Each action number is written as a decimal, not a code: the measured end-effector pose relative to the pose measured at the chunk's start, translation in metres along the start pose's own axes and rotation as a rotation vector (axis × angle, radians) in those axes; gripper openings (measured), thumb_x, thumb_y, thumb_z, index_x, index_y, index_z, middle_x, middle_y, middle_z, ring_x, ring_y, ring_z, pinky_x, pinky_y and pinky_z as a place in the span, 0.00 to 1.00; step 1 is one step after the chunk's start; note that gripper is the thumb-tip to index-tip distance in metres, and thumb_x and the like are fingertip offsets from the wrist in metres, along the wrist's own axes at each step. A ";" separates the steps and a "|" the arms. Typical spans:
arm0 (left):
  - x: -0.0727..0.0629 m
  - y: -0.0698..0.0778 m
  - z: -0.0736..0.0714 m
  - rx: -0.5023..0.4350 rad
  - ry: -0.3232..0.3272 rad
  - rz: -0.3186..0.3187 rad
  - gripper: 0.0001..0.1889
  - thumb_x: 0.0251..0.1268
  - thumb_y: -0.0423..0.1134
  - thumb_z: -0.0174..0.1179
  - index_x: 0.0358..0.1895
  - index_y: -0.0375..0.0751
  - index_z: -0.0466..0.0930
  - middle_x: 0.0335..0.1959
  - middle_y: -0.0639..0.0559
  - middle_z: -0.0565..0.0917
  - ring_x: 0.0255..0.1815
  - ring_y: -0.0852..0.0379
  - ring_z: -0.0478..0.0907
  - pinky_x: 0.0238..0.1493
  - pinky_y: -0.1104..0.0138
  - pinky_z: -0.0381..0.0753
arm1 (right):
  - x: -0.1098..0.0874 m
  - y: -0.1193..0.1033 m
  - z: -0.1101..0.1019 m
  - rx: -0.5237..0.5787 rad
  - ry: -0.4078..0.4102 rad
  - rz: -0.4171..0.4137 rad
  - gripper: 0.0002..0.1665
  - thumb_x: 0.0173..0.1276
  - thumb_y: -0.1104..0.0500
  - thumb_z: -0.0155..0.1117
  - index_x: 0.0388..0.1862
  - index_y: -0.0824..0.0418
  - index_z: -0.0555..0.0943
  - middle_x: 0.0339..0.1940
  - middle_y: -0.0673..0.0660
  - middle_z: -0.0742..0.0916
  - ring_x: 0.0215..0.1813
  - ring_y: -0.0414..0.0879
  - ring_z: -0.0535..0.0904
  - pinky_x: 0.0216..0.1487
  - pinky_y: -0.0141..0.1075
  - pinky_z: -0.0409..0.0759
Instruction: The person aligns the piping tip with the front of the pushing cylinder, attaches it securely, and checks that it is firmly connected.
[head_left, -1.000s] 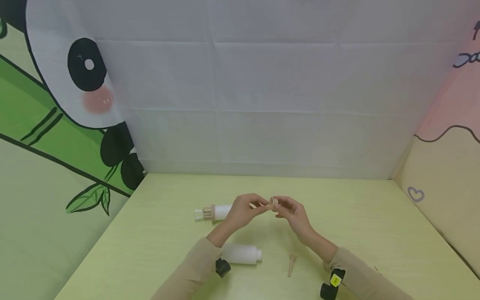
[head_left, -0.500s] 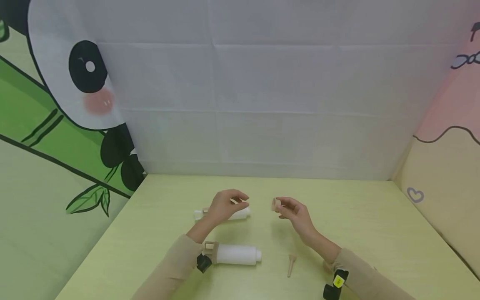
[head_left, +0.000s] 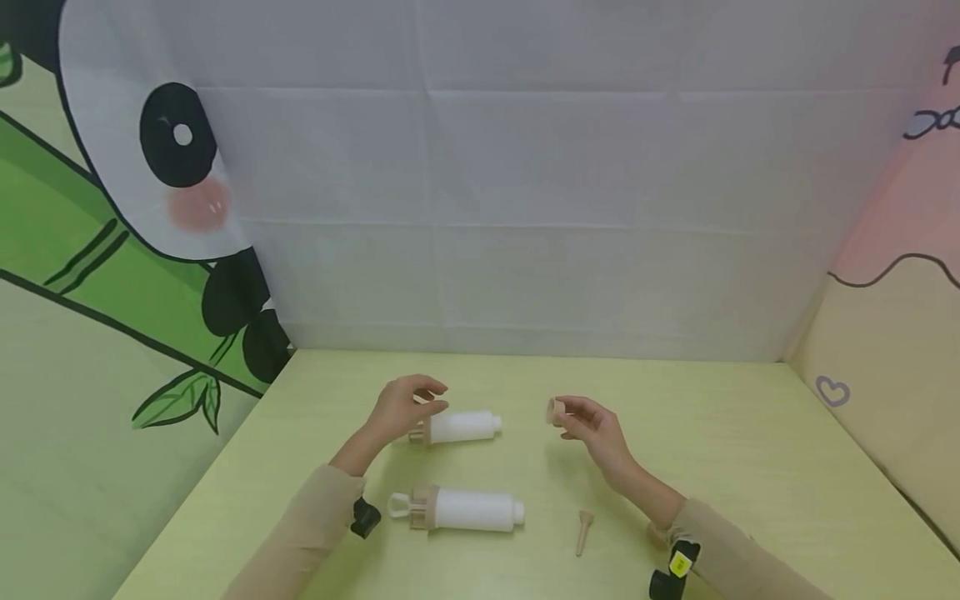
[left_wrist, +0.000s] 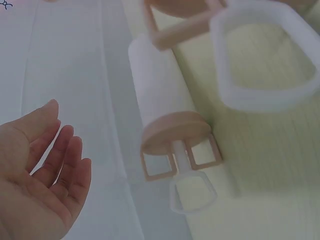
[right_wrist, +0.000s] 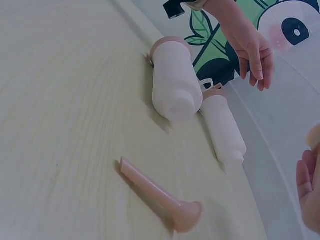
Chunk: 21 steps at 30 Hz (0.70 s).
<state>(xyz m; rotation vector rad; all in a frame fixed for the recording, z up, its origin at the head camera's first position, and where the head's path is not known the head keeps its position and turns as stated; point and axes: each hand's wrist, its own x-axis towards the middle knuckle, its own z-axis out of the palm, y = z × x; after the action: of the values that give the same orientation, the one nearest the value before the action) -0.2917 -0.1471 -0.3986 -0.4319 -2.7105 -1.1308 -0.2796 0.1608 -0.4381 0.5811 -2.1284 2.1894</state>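
Note:
In the head view my right hand (head_left: 596, 429) pinches a small beige ring-shaped cap (head_left: 554, 411) above the table. My left hand (head_left: 405, 408) holds nothing; its fingers are loosely bent, above the handle end of the far white syringe-style press (head_left: 463, 426). A second, similar press (head_left: 476, 509) lies nearer the body. Both have beige grip collars, and the left wrist view shows a white plunger loop (left_wrist: 194, 192) on the far one. To their right lies a beige funnel-shaped nozzle (right_wrist: 155, 192), its flared end toward the back. Only a sliver of the cap shows in the right wrist view.
The pale wood-grain table (head_left: 735, 442) meets a white cloth backdrop (head_left: 525, 275) at the back. Printed side panels stand left and right. A beige piece (head_left: 656, 535) is partly hidden behind the right sleeve.
My left hand has let go of the cap and moved left, over the far press, uncovering the near one. My right hand keeps the cap, almost in the same place.

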 end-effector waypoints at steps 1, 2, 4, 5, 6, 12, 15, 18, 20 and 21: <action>0.000 -0.004 -0.001 0.009 0.004 -0.008 0.11 0.54 0.38 0.64 0.42 0.42 0.82 0.41 0.48 0.82 0.40 0.52 0.78 0.36 0.63 0.78 | 0.000 0.000 0.000 -0.002 0.001 0.006 0.21 0.64 0.64 0.58 0.52 0.76 0.71 0.38 0.50 0.81 0.38 0.37 0.78 0.38 0.30 0.80; -0.001 -0.008 -0.002 0.019 0.006 -0.009 0.12 0.54 0.38 0.64 0.42 0.41 0.82 0.41 0.47 0.82 0.40 0.51 0.78 0.36 0.62 0.79 | 0.000 0.000 0.000 -0.001 0.002 0.009 0.21 0.64 0.64 0.58 0.52 0.76 0.71 0.38 0.51 0.81 0.38 0.37 0.78 0.38 0.30 0.80; -0.003 -0.016 -0.003 0.029 0.007 -0.017 0.12 0.54 0.38 0.64 0.43 0.40 0.81 0.42 0.47 0.82 0.41 0.50 0.78 0.37 0.61 0.79 | 0.000 0.000 0.000 0.001 0.000 0.014 0.21 0.64 0.64 0.58 0.52 0.76 0.71 0.39 0.54 0.81 0.38 0.38 0.78 0.38 0.30 0.80; -0.003 -0.019 -0.004 0.031 0.006 -0.026 0.13 0.54 0.39 0.65 0.43 0.41 0.81 0.42 0.46 0.82 0.42 0.49 0.78 0.38 0.60 0.79 | 0.000 0.000 0.000 0.000 -0.002 0.014 0.21 0.64 0.63 0.58 0.52 0.76 0.71 0.40 0.55 0.81 0.38 0.37 0.78 0.38 0.30 0.80; -0.004 -0.023 -0.005 0.037 0.003 -0.030 0.13 0.54 0.39 0.65 0.43 0.40 0.81 0.42 0.46 0.82 0.43 0.49 0.77 0.39 0.59 0.79 | 0.001 0.000 0.000 0.000 -0.004 0.013 0.21 0.64 0.63 0.58 0.52 0.76 0.71 0.40 0.56 0.81 0.38 0.37 0.78 0.38 0.30 0.80; -0.005 -0.038 -0.008 0.118 -0.039 -0.055 0.19 0.52 0.43 0.66 0.47 0.39 0.80 0.47 0.44 0.80 0.48 0.46 0.76 0.45 0.55 0.76 | 0.000 0.001 -0.002 -0.003 0.002 0.009 0.21 0.64 0.64 0.58 0.52 0.76 0.71 0.39 0.51 0.81 0.37 0.37 0.78 0.38 0.30 0.80; -0.006 -0.041 -0.008 0.151 -0.085 -0.071 0.23 0.50 0.45 0.67 0.50 0.39 0.78 0.51 0.43 0.78 0.50 0.43 0.74 0.46 0.52 0.75 | 0.000 0.002 -0.003 -0.009 0.003 0.007 0.21 0.64 0.63 0.58 0.52 0.76 0.71 0.37 0.49 0.81 0.37 0.37 0.79 0.38 0.30 0.80; -0.006 -0.045 -0.006 0.160 -0.140 -0.073 0.27 0.48 0.46 0.68 0.52 0.37 0.77 0.53 0.41 0.76 0.53 0.41 0.72 0.48 0.50 0.74 | 0.000 0.002 -0.002 -0.008 0.000 0.008 0.21 0.64 0.63 0.58 0.52 0.76 0.71 0.38 0.50 0.81 0.37 0.37 0.78 0.38 0.30 0.80; -0.006 -0.048 -0.004 0.160 -0.167 -0.066 0.28 0.47 0.46 0.69 0.52 0.36 0.76 0.52 0.41 0.76 0.53 0.41 0.72 0.49 0.50 0.73 | -0.001 0.002 -0.002 -0.004 0.001 0.010 0.21 0.64 0.63 0.58 0.51 0.76 0.71 0.38 0.52 0.81 0.37 0.37 0.78 0.38 0.30 0.80; -0.006 -0.049 -0.003 0.164 -0.176 -0.061 0.28 0.46 0.46 0.69 0.52 0.36 0.77 0.52 0.41 0.77 0.53 0.41 0.72 0.50 0.51 0.73 | -0.001 0.002 -0.002 -0.001 0.003 0.014 0.21 0.64 0.63 0.58 0.51 0.76 0.71 0.38 0.53 0.81 0.37 0.37 0.78 0.38 0.30 0.80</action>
<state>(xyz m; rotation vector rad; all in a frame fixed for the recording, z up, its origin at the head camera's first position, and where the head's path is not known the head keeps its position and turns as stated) -0.3024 -0.1836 -0.4305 -0.4447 -2.9590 -0.9145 -0.2800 0.1623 -0.4404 0.5646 -2.1380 2.1945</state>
